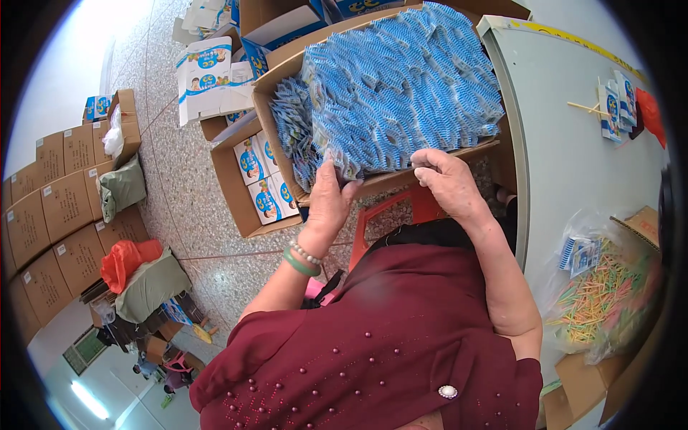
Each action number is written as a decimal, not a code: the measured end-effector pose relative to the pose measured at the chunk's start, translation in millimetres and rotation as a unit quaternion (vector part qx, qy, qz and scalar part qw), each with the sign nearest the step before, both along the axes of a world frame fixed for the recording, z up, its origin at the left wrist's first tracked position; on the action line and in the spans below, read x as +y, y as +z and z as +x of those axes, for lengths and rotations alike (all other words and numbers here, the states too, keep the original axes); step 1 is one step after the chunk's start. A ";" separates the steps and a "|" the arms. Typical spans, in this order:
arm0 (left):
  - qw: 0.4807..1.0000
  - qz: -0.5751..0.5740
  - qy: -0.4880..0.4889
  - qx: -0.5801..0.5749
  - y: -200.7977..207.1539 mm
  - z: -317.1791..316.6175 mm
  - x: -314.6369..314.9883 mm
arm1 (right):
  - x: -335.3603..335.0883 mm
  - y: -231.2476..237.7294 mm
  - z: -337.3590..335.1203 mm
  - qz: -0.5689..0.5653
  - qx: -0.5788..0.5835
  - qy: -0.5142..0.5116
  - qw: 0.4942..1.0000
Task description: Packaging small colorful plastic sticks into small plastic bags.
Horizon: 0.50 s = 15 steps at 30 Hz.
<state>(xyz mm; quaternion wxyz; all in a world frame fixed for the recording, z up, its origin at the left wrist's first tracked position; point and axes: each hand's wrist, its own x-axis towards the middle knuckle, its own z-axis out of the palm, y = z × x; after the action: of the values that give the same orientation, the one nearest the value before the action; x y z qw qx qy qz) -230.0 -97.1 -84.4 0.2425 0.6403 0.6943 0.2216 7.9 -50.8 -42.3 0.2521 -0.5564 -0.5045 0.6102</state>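
Observation:
A large open cardboard carton (pixel 430 159) stands before me, filled with rows of small blue-and-white striped packets (pixel 401 86). More packets (pixel 294 118) lie loosely along its left side. At the near left corner, my left hand (pixel 328 204) has its thumb and fingers around the edge of some packets; part of the fingers is hidden. A beaded bracelet and a green bangle circle that wrist. My right hand (pixel 451 185) hovers by the carton's near edge, fingers bent and thumb a little apart, with nothing visible in it.
Right of the carton is a grey tabletop (pixel 566 158) with a few packets (pixel 613 107) and a clear bag of coloured sticks (pixel 598 294). At left, a smaller carton (pixel 244 215) holds printed boxes. Stacked cartons (pixel 64 201) line the wall. An orange stool (pixel 365 222) stands below.

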 end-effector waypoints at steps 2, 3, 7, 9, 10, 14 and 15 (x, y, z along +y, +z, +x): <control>0.995 -0.090 -0.035 0.035 22.2 -5.2 2.8 | -1.5 2.4 4.8 0.006 -0.003 0.008 1.000; 0.995 -0.089 -0.036 0.035 31.7 -8.5 6.0 | -3.5 2.3 7.4 0.007 -0.003 0.007 1.000; 0.953 -0.166 -0.093 0.237 37.2 -15.4 18.3 | -10.6 2.0 16.8 0.008 -0.006 -0.005 1.000; 0.992 -0.024 0.014 0.120 16.5 -21.4 20.1 | -12.1 2.9 21.9 0.007 -0.012 -0.013 1.000; 0.995 -0.017 0.037 0.087 2.9 -28.1 23.0 | -12.1 6.2 23.1 0.007 -0.009 -0.010 1.000; 0.988 -0.083 0.085 -0.101 -34.5 -44.0 29.8 | -16.5 12.7 30.9 0.015 -0.016 -0.011 1.000; 0.988 -0.081 0.082 -0.100 -35.0 -42.5 27.6 | -18.1 12.0 33.9 0.018 -0.015 -0.014 1.000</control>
<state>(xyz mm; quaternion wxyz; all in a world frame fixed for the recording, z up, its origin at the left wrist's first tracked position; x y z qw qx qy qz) -272.5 -69.5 -119.4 0.3428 0.5338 0.7326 0.2468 41.8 -68.8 -30.3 0.2629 -0.5678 -0.5110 0.5895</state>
